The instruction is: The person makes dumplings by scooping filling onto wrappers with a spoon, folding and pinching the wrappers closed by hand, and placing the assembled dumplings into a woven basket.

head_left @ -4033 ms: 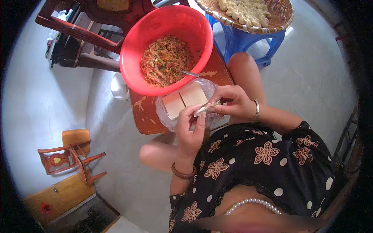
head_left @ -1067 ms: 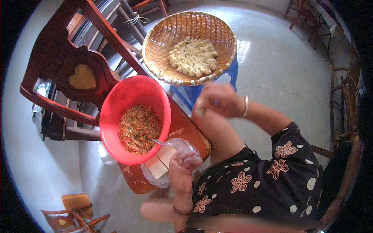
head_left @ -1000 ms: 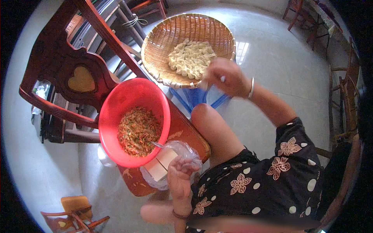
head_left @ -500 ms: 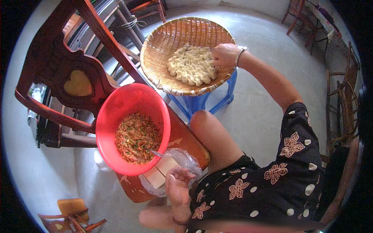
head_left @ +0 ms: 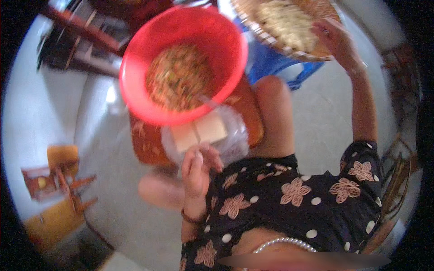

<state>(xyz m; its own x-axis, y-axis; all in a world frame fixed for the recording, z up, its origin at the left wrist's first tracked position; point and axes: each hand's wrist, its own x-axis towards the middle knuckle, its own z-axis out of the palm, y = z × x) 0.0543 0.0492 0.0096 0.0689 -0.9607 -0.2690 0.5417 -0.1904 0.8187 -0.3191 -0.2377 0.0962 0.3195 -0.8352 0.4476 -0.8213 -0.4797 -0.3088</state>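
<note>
My left hand [head_left: 199, 174] is held palm up with loosely bent fingers apart and nothing in it. It is just in front of two stacks of pale square dumpling wrappers [head_left: 210, 128], which lie on a clear plastic bag [head_left: 237, 133]. At the upper right, my right hand [head_left: 337, 43] is over the rim of a round woven bamboo basket [head_left: 271, 39]. Its fingers look apart and empty, though slightly blurred. Folded dumplings [head_left: 287, 25] lie massed in the basket. A red plastic basin [head_left: 135, 83] holds chopped orange-and-green filling [head_left: 178, 79], with a utensil handle [head_left: 208, 100] leaning out.
The basin and wrappers rest on a worn reddish wooden chair seat [head_left: 147, 151]. A blue plastic stool [head_left: 275, 65] supports the basket. My knee [head_left: 273, 99] is beside the seat. A small wooden chair [head_left: 63, 176] stands at lower left.
The view has shifted, so the basket and basin appear higher and farther right. My right hand has drawn back from the dumplings toward the basket's rim. My left hand stays by the wrappers.
</note>
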